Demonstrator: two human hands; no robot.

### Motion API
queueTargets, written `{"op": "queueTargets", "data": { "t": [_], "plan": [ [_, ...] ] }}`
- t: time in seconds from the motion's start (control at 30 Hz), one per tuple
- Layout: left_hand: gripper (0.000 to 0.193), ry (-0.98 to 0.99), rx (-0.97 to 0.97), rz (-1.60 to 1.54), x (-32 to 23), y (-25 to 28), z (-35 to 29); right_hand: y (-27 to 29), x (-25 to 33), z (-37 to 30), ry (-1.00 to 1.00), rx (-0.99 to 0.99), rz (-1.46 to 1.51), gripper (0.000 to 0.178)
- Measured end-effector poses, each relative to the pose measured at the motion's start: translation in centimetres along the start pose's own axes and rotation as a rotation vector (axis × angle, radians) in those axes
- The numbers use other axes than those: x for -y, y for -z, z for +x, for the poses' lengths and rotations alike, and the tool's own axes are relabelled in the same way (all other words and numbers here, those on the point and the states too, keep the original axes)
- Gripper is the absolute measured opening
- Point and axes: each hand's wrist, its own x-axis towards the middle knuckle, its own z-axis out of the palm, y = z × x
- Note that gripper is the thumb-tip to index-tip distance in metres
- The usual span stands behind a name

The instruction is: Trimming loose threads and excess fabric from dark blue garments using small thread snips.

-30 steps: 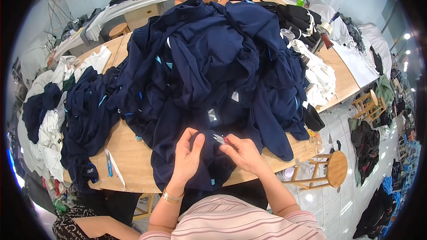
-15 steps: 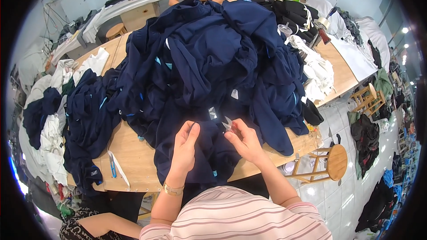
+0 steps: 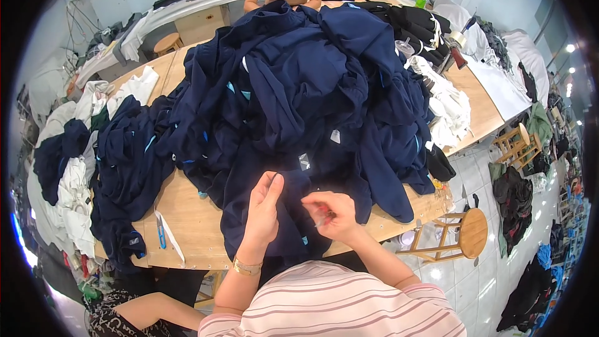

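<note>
Left hand [image 3: 263,209]: thumb and fingers pinched on navy cloth [image 3: 291,203].
Right hand [image 3: 339,216]: fingers curled around small red snips [image 3: 322,214], partly hidden; beside the cloth.
Navy cloth: between the hands, at the near edge of the table [image 3: 199,224].
Clothes pile [image 3: 312,68]: navy, beyond both hands.
White strip [image 3: 170,240]: left of cloth, beside blue tool [image 3: 161,235].

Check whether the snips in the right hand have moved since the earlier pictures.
Yes. Judged against the wooden stool, the snips in the right hand have come lower in view, nearer the person's body.
</note>
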Motion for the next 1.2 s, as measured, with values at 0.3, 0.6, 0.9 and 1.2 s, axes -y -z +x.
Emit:
{"op": "queueTargets", "data": {
  "t": [0.3,0.6,0.9,1.2],
  "plan": [
    [0.01,0.064,-0.033,-0.076,-0.4,-0.3,-0.1,1.5,-1.5,-0.8,-0.259,-0.007,-0.227,0.026],
    [0.011,0.07,-0.009,-0.076,-0.5,-0.5,-0.3,1.7,-1.8,-0.1,-0.012,0.023,-0.537,0.031],
    [0.011,0.055,0.004,-0.062,-0.5,-0.3,-0.2,1.8,-1.7,0.2,-0.009,0.081,-0.549,0.03],
    [0.012,0.023,0.043,0.035,-0.4,-0.4,-0.4,2.0,-1.3,0.5,0.012,0.078,-0.54,0.032]
  ]
}}
